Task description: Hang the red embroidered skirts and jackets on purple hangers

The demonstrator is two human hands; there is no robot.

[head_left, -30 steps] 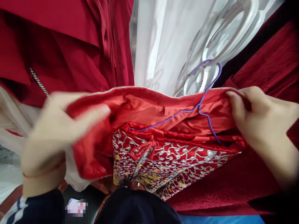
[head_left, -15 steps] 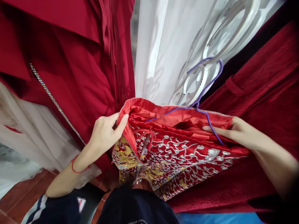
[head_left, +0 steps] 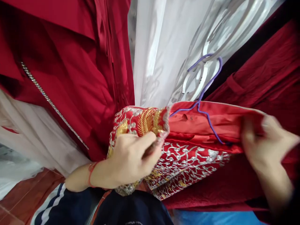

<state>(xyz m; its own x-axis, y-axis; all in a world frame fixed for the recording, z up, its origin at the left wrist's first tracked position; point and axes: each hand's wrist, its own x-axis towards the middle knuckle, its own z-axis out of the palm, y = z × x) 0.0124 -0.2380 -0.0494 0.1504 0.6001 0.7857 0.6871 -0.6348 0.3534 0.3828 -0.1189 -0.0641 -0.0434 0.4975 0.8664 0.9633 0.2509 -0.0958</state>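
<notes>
An embroidered red garment [head_left: 182, 162] with silver and gold thread hangs on a purple wire hanger [head_left: 203, 93]. Its glossy red lining faces up, with a small "S" mark on it. My left hand [head_left: 131, 156] is closed on the garment's front edge near the middle, and the gold-patterned panel is folded over beside it. At the garment's right end my right hand [head_left: 264, 143], smeared by motion, has its fingers curled round the edge. The hanger's hook loops over a white scrolled metal rack [head_left: 203, 78]; its right arm shows against the lining.
A dark red garment [head_left: 70, 78] with a sparkling trim hangs at left, beside pale cream fabric [head_left: 47, 128]. White fabric [head_left: 150, 47] hangs behind, and another dark red garment [head_left: 269, 68] at right. Red floor tiles [head_left: 21, 197] and something blue [head_left: 211, 217] show below.
My left hand has moved right and towards me, drawing the garment's left edge across so its embroidered outside shows. My right hand has shifted right, out from under the hanger's arm.
</notes>
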